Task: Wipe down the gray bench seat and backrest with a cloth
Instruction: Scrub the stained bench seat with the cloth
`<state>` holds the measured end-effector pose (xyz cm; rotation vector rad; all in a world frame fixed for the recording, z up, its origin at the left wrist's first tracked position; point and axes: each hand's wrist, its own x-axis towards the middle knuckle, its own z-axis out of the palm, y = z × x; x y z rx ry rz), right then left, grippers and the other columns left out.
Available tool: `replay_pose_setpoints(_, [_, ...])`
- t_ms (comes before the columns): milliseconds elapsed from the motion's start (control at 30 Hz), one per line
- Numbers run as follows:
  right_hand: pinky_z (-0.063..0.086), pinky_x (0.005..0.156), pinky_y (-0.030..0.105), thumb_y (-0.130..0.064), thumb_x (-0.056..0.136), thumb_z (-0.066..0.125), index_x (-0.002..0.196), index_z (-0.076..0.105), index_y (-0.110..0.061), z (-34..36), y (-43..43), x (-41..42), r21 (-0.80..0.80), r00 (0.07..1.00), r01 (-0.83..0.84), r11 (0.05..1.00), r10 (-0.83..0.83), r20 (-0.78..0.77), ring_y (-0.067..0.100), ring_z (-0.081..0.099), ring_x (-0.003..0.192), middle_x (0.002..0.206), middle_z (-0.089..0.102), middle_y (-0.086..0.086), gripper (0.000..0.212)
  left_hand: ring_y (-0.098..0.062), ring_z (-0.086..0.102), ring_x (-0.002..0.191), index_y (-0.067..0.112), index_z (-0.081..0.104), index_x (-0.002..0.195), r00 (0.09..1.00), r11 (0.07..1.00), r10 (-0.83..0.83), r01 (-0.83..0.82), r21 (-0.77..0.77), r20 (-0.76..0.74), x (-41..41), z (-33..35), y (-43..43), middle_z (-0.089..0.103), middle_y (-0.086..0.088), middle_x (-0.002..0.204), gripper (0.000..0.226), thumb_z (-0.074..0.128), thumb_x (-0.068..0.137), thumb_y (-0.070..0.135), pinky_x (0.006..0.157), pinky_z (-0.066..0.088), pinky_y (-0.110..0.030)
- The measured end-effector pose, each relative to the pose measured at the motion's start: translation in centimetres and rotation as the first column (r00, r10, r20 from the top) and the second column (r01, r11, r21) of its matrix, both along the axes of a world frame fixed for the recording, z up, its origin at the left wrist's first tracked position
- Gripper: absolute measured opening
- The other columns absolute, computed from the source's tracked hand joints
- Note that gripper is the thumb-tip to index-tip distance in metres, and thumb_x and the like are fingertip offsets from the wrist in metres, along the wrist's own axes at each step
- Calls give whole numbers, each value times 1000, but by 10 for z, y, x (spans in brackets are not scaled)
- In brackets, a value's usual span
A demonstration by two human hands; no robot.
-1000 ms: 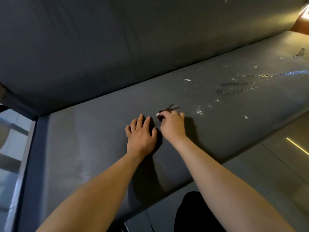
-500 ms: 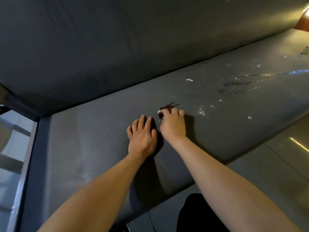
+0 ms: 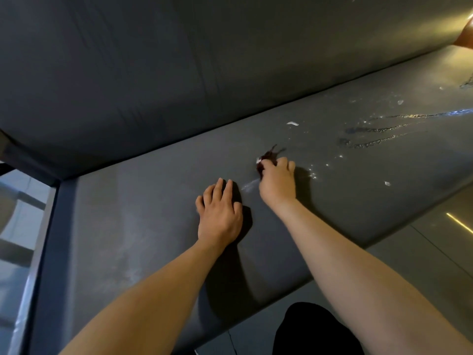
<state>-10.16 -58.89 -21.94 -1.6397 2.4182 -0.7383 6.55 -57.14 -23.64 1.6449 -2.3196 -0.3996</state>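
Your right hand (image 3: pixel 277 183) has slid up and to the right, away from your left hand (image 3: pixel 220 213), opening a gap where a pale damp smear (image 3: pixel 249 186) now shows. Its fingers curl round the small dark reddish cloth (image 3: pixel 267 157), bunched and pressed onto the gray padded bench seat (image 3: pixel 128 239). Your left hand lies flat on the seat, fingers straight, bracing you.

What matters next is direction. The seat's long axis runs from lower left to upper right, and the unwiped mess lies further along it to your right: thin wet streaks (image 3: pixel 378 143) and scattered white flecks (image 3: pixel 292 123). Your cloth hand is the nearer one, so you would likely keep sweeping rightward. The gray backrest (image 3: pixel 179 73) rises just beyond, probably still to be done.
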Motion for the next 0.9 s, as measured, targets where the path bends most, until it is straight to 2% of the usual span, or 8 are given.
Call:
replay_pose_setpoints(167, [39, 109, 42, -21, 106, 46, 143, 56, -25, -1, 15, 42, -31, 921, -355, 935, 355, 161, 31, 40, 128, 136, 52, 11, 39, -19, 16, 150, 20, 14, 162, 989, 1000, 5, -9, -22, -149, 3, -2, 2, 27, 1, 165, 66, 26, 100, 41, 123, 11, -46])
replay_pose_setpoints(233, [38, 111, 40, -21, 105, 48, 144, 56, -24, 2, 14, 24, -14, 894, -437, 899, 436, 103, 30, 41, 126, 133, 52, 12, 40, -19, 17, 149, 20, 14, 162, 987, 1000, 2, -5, -16, -161, 4, -1, 2, 29, 0, 164, 69, 28, 96, 37, 123, 11, -46])
replay_pose_setpoints(300, [40, 107, 41, -19, 103, 51, 137, 60, -18, 2, 8, -8, -5, 935, -353, 936, 353, 33, 33, 42, 120, 128, 48, 15, 36, -19, 14, 151, 20, 14, 162, 991, 1000, 6, -6, 5, -134, 3, 0, 0, 26, 0, 165, 68, 30, 98, 36, 124, 9, -45])
replay_pose_setpoints(400, [45, 101, 44, -19, 103, 50, 118, 62, -9, 0, 6, -51, -17, 998, -66, 998, 66, -10, 35, 41, 118, 129, 39, 13, 22, -19, 10, 153, 20, 13, 162, 993, 1000, 5, -4, 10, -121, 3, 1, 1, 21, 1, 167, 63, 35, 104, 33, 126, 6, -47])
replay_pose_setpoints(500, [46, 96, 43, -21, 104, 49, 119, 63, -9, 2, 5, -44, -7, 999, 36, 999, -36, -6, 35, 45, 116, 127, 44, 14, 24, -19, 10, 153, 20, 12, 162, 989, 1000, 3, -2, 5, -147, 2, 3, 2, 22, 0, 166, 64, 36, 104, 33, 126, 6, -47])
replay_pose_setpoints(667, [48, 87, 37, -23, 99, 53, 117, 71, -13, 4, 13, 31, -42, 959, -256, 966, 259, 117, 34, 60, 100, 112, 58, 15, 27, -21, 18, 150, 17, 18, 161, 972, 1000, 16, -20, -14, -234, 4, -1, 0, 32, -3, 162, 61, 36, 104, 26, 125, 9, -44])
replay_pose_setpoints(767, [48, 93, 36, -26, 102, 53, 121, 69, -16, 4, 19, 43, -32, 901, -396, 918, 395, 181, 24, 56, 104, 113, 55, 6, 27, -20, 24, 148, 16, 22, 161, 952, 999, 14, -26, -35, -307, 7, -2, 1, 39, -4, 158, 61, 40, 103, 19, 123, 11, -40])
replay_pose_setpoints(900, [45, 98, 40, -21, 101, 54, 117, 69, -11, 3, 10, 0, -65, 960, -279, 958, 280, 13, 27, 41, 109, 115, 45, 8, 24, -20, 21, 148, 17, 21, 160, 959, 999, 20, -29, -27, -283, 7, 1, 0, 39, -4, 157, 66, 44, 99, 15, 123, 8, -39])
